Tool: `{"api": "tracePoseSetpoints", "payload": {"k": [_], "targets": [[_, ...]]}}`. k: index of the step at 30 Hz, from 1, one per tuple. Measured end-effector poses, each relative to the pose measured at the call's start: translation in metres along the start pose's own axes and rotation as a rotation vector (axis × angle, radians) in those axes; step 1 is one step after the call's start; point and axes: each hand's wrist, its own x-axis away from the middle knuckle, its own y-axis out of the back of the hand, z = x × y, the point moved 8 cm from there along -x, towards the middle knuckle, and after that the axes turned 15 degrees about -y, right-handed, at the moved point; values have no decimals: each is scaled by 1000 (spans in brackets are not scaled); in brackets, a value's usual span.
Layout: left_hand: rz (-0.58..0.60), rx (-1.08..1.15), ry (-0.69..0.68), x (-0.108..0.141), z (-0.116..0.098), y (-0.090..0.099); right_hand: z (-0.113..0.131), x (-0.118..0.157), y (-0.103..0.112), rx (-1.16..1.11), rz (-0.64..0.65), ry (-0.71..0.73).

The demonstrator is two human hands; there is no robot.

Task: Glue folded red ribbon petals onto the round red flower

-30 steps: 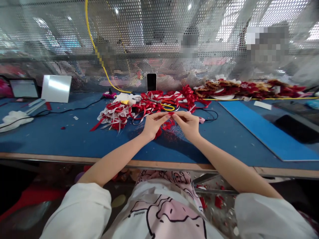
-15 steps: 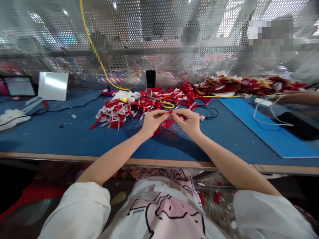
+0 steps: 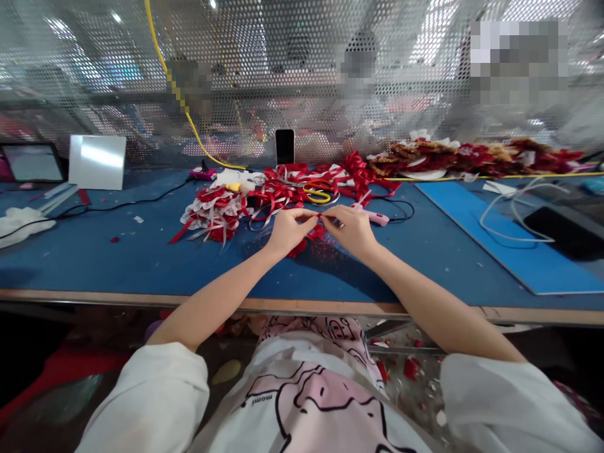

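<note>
Over the near middle of the table, my left hand and my right hand meet fingertip to fingertip. Both pinch a small piece of red ribbon, mostly hidden by the fingers. Red ribbon loops show just below the fingertips, and another red scrap lies by my left wrist. Right behind my right hand lies a pink-handled tool with a black cord. Yellow-handled scissors rest on a heap of red and white ribbons beyond my hands.
A pile of red and gold flower-like pieces lies at the back right. A blue board carries a white cable and a dark phone. Another phone stands against the perforated screen. Red-and-white ribbon bunches sit left of the heap.
My right-hand fingers have shifted and curled a little, and more of the pink tool shows behind them. Another person's hand at the right has left the view. Both hands keep their pinch.
</note>
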Motion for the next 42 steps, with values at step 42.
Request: {"api": "tracePoseSetpoints", "payload": {"k": [42], "targets": [[-70, 484, 370, 10, 32, -18, 3, 1, 13, -70, -110, -58]]}}
